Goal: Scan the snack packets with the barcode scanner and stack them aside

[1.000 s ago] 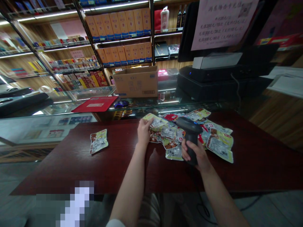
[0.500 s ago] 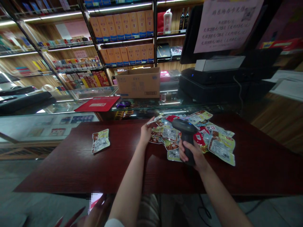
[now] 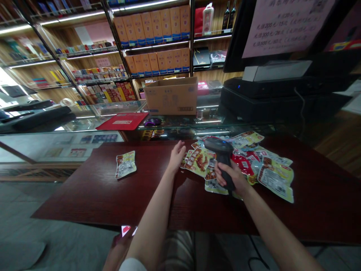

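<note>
My right hand (image 3: 232, 176) is wrapped around the handle of a black barcode scanner (image 3: 220, 147). The scanner's head points left over a heap of snack packets (image 3: 199, 161) on the dark red table (image 3: 152, 199). At the heap's left edge is my left hand (image 3: 177, 156), fingers stretched out beside the nearest yellow-and-brown packet; I see nothing held in it. Whether its fingers touch that packet is hard to tell. Apart on the left side of the table lies a single packet (image 3: 125, 165). Red packets (image 3: 243, 165) show within the heap.
Behind the table, a glass counter carries an open cardboard box (image 3: 172, 97), a red folder (image 3: 122, 121) and a mouse (image 3: 152, 122). A black monitor and cash register (image 3: 259, 99) stand at right. Another person's hand (image 3: 120, 242) with a phone shows below the table edge.
My left hand has let go of a packet, and a printed packet face now shows on the heap's left side. The scanner stays in my right hand. The view has shifted slightly.
</note>
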A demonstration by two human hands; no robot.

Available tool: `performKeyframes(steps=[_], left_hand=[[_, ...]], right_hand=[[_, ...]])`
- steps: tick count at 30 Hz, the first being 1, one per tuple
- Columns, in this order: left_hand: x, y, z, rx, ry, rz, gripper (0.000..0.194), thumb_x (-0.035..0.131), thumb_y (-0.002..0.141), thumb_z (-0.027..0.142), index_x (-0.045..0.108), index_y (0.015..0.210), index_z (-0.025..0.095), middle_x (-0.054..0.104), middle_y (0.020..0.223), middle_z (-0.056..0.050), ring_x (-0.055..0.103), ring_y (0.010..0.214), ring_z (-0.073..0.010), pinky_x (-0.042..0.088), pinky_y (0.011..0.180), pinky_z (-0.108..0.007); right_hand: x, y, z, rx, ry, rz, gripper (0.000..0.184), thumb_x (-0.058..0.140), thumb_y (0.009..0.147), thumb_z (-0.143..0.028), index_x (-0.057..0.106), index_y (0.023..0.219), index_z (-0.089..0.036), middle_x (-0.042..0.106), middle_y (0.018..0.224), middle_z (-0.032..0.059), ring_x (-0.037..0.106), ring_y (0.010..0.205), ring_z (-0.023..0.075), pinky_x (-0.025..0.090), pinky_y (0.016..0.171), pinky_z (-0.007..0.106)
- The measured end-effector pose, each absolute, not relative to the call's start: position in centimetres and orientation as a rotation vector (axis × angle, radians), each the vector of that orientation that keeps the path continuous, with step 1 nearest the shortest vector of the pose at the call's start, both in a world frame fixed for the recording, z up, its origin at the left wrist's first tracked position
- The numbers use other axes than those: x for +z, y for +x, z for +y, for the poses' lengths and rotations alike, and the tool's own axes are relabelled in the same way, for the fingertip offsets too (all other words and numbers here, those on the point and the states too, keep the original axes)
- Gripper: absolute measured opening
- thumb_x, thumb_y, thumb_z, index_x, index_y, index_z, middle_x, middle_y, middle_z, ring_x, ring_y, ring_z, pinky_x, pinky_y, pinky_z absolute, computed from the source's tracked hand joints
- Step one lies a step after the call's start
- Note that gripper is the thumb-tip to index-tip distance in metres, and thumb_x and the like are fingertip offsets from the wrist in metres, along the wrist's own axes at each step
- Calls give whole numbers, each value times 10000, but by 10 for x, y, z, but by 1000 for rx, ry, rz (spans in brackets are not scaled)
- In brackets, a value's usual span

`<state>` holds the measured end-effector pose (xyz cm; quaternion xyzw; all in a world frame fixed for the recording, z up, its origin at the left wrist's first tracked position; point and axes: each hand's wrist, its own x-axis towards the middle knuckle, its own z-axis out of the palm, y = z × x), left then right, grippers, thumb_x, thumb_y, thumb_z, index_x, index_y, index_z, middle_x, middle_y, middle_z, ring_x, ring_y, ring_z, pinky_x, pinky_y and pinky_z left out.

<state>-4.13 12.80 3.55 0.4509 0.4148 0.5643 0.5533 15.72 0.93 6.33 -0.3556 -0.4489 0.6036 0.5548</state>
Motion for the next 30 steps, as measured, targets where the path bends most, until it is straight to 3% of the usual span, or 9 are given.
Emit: performKeyframes(steps=[4, 8, 12, 15, 18, 23, 27, 30], left_hand=[[41, -30, 108, 1049, 1697, 1192, 774, 781, 719, 418, 501, 1381, 132, 468, 1443, -210, 504, 1318, -321, 415, 1100, -447], [52, -2, 74, 636, 2316, 1374, 672, 767, 697, 493, 586, 1245, 149, 494, 1383, -206, 427, 1330, -409, 321, 1124, -561], [55, 22, 54, 436, 2429, 1575, 776, 762, 701, 478, 517, 1304, 54, 480, 1364, -298, 437, 1284, -461, 337, 1072, -578], [58, 23, 56, 400, 2414, 1604, 741, 762, 698, 418, 526, 1303, 61, 500, 1348, -298, 453, 1279, -456, 360, 1054, -550], [62, 11, 71, 511, 2309, 1574, 581, 755, 679, 335, 607, 1203, 131, 599, 1241, -241, 513, 1233, -431, 392, 1033, -531], [60, -23, 111, 971, 1647, 1446, 265, 671, 724, 238, 684, 982, 181, 717, 910, -119, 679, 931, -314, 503, 896, -436], [50, -45, 126, 1206, 940, 1060, 293, 697, 717, 273, 683, 983, 152, 739, 848, -77, 703, 793, -239, 558, 827, -397], [46, -53, 126, 1262, 677, 854, 312, 732, 711, 257, 677, 998, 148, 754, 887, -78, 719, 836, -224, 572, 863, -386]], right_hand=[[64, 156, 6, 1450, -875, -1053, 358, 740, 800, -430, 476, 694, -212, 469, 520, -78, 383, 336, 55, 337, 353, 206], [63, 159, 8, 1480, -830, -1037, 365, 714, 809, -442, 474, 660, -210, 456, 507, -76, 359, 326, 52, 336, 348, 210], [59, 163, 9, 1480, -801, -1046, 357, 706, 813, -443, 492, 647, -210, 459, 491, -67, 360, 325, 65, 346, 346, 224], [57, 165, 8, 1481, -784, -1025, 342, 708, 821, -434, 498, 673, -208, 479, 532, -68, 363, 331, 56, 355, 349, 215], [59, 164, 8, 1489, -795, -1017, 341, 716, 810, -430, 488, 677, -213, 477, 535, -74, 364, 329, 58, 352, 345, 215], [61, 162, 6, 1479, -806, -1003, 345, 727, 789, -423, 464, 688, -224, 461, 504, -85, 349, 317, 59, 331, 337, 212], [62, 159, 4, 1494, -821, -1050, 359, 722, 801, -443, 459, 695, -223, 446, 488, -89, 353, 321, 61, 337, 342, 215], [59, 157, 2, 1485, -858, -1058, 348, 714, 813, -444, 462, 727, -222, 456, 496, -91, 366, 323, 60, 342, 349, 208]])
